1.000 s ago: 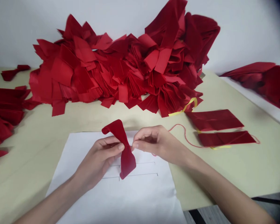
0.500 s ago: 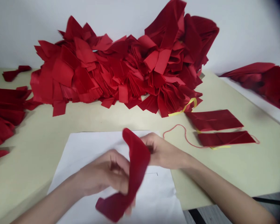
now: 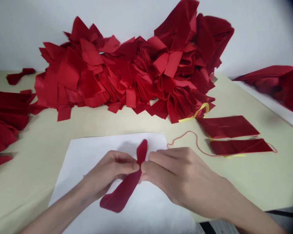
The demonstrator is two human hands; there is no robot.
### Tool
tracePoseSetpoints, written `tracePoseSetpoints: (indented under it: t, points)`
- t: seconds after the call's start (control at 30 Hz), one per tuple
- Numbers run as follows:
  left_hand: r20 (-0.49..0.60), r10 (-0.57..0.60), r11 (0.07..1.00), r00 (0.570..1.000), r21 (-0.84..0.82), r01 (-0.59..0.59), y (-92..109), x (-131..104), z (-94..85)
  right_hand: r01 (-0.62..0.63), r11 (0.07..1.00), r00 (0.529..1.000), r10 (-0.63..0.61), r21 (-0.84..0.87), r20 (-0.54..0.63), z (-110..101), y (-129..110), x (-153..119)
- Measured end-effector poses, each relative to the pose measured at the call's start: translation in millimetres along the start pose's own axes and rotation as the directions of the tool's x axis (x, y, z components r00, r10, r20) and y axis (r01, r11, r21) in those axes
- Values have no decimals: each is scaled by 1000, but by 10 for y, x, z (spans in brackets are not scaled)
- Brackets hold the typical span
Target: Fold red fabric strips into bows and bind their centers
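A red velvet strip is held above a white sheet of paper, gathered narrow at its middle with its two ends flaring out. My left hand pinches it from the left side, thumb at the narrow part. From the right, my right hand closes its thumb and curled fingers on the same narrow spot. What the right fingertips grip behind the strip is partly hidden. Thin dark lines show on the paper beneath the hands.
A large heap of red velvet pieces leans along the wall. Two flat red bundles with yellow ribbon and a red cord lie at right. More red cloth lies at left, with another pile at far right.
The strip has turned and narrowed at its middle, its upper end now smaller. My right hand has come down and toward me, turning so its back faces up, close against the left fingertips.
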State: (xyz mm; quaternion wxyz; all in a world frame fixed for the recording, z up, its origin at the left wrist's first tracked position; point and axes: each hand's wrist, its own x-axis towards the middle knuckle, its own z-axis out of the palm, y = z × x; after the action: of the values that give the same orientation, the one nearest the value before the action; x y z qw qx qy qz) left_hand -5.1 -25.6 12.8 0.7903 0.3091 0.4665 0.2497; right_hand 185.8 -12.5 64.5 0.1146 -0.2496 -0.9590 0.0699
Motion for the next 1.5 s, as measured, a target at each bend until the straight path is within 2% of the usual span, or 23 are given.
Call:
tracePoseSetpoints:
  t: [0.07, 0.17, 0.23, 0.3, 0.37, 0.43, 0.47, 0.53, 0.57, 0.63, 0.7, 0.77, 0.8, 0.87, 1.0, 1.07, 1.17, 1.27, 1.33, 1.37, 1.43, 1.5]
  points:
    - [-28, 24, 992, 999, -125, -27, 46, -4, -40, -52, 999, 996, 52, 6, -68, -5, 11, -20]
    - [18, 39, 970, 999, -239, -34, 90, -25, -73, -161, 942, 980, 188, 296, -66, -13, 102, 2]
    - [98, 79, 963, 992, -266, -50, 104, -52, -75, -224, 823, 967, 255, 522, 11, -8, 176, 31]
    - [254, 57, 973, 966, -233, 4, 99, -86, -63, -256, 661, 964, 228, 705, 136, 34, 227, 63]
    - [383, -53, 987, 922, -117, 106, 69, -112, -37, -284, 513, 959, 137, 810, 249, 115, 244, 97]
    - [433, -203, 978, 878, 39, 207, 14, -119, 2, -291, 433, 953, 57, 853, 296, 206, 234, 132]
    - [435, -258, 966, 862, 107, 236, -18, -113, 25, -280, 429, 954, 24, 859, 299, 240, 222, 149]
    - [398, -311, 946, 863, 220, 239, -76, -87, 68, -224, 497, 961, -31, 838, 275, 263, 186, 171]
    - [359, -285, 947, 889, 251, 202, -95, -71, 83, -184, 565, 966, -49, 805, 255, 250, 163, 173]
    - [247, -157, 956, 956, 279, 85, -100, -40, 85, -93, 732, 980, -51, 675, 190, 186, 107, 153]
    - [117, -38, 971, 992, 240, 9, -61, -22, 47, -30, 875, 995, -20, 484, 99, 102, 52, 109]
    - [4, 13, 994, 1000, 113, -14, 3, -22, -18, -24, 945, 1000, 19, 326, 18, 30, 19, 59]
    - [-24, 21, 999, 999, 33, -20, 35, -27, -52, -36, 955, 999, 41, 296, -11, 3, 16, 39]
    - [-15, 47, 993, 999, -112, -49, 83, -40, -108, -64, 935, 996, 84, 350, -43, -34, 38, 15]
    - [125, 130, 960, 984, -263, -94, 100, -64, -131, -150, 811, 979, 202, 566, -29, -60, 138, 27]
    - [205, 131, 953, 970, -297, -66, 89, -78, -104, -206, 723, 965, 262, 660, 15, -37, 186, 46]
    - [362, 39, 964, 931, -260, 60, 65, -103, -49, -252, 564, 963, 230, 786, 144, 59, 234, 82]
    - [446, -143, 984, 884, -33, 176, 14, -111, -4, -261, 473, 964, 89, 841, 249, 170, 250, 128]
    - [419, -247, 967, 874, 170, 191, -40, -95, 16, -231, 495, 968, 33, 837, 248, 202, 232, 152]
    - [389, -254, 955, 886, 245, 167, -67, -81, 22, -203, 537, 973, 19, 819, 228, 202, 211, 158]
    - [289, -177, 945, 941, 318, 80, -106, -47, 26, -119, 680, 987, 1, 723, 162, 177, 145, 152]
    - [140, -30, 966, 990, 257, -7, -104, -14, 13, -27, 853, 997, -11, 521, 70, 142, 67, 123]
